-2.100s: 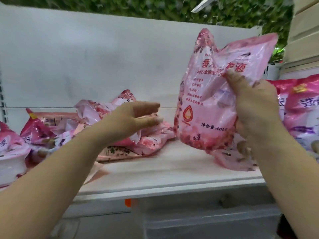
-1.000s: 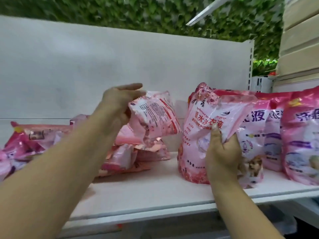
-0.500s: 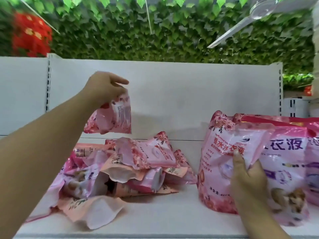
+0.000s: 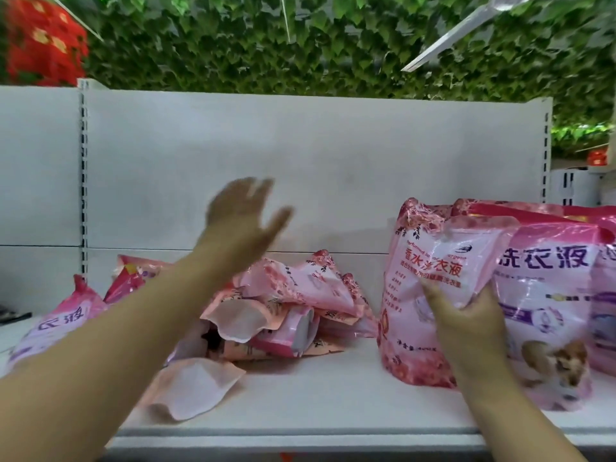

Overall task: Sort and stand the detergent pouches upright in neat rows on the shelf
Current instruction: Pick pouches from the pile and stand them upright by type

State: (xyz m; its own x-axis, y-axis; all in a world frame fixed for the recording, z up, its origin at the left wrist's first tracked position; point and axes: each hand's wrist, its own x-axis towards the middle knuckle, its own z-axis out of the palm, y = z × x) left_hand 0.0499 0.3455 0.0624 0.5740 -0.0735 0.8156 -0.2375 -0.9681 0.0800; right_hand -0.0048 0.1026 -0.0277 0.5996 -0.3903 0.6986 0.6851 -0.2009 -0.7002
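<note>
My right hand (image 4: 466,325) grips the front of a pink detergent pouch (image 4: 430,295), thumb and fingers curled into its crumpled face about halfway up, and the pouch stands upright on the white shelf (image 4: 333,408) with its base on the board. Just to its right, touching it, stands a second upright pouch (image 4: 546,295) with large purple characters and a small dog printed low on the front, and more pink pouches (image 4: 603,295) continue behind and beyond it to the frame's edge. My left hand (image 4: 243,215) is raised in the air in front of the shelf's white back panel (image 4: 233,155), fingers spread and holding nothing (it is motion-blurred, so I cannot tell finer detail of the fingers). Below and behind that forearm lies a jumbled heap of pouches (image 4: 293,311), flat and crumpled, some overlapping, with one pale pouch (image 4: 196,388) lying flat nearer the shelf's front edge. Further left, partly hidden by my arm, another pouch (image 4: 56,321) with purple lettering leans at a tilt. Between the heap and the pouch I hold there is a strip of bare shelf. Above the back panel hangs a wall of green leaves (image 4: 333,45), with red flowers (image 4: 43,41) at the upper left.
</note>
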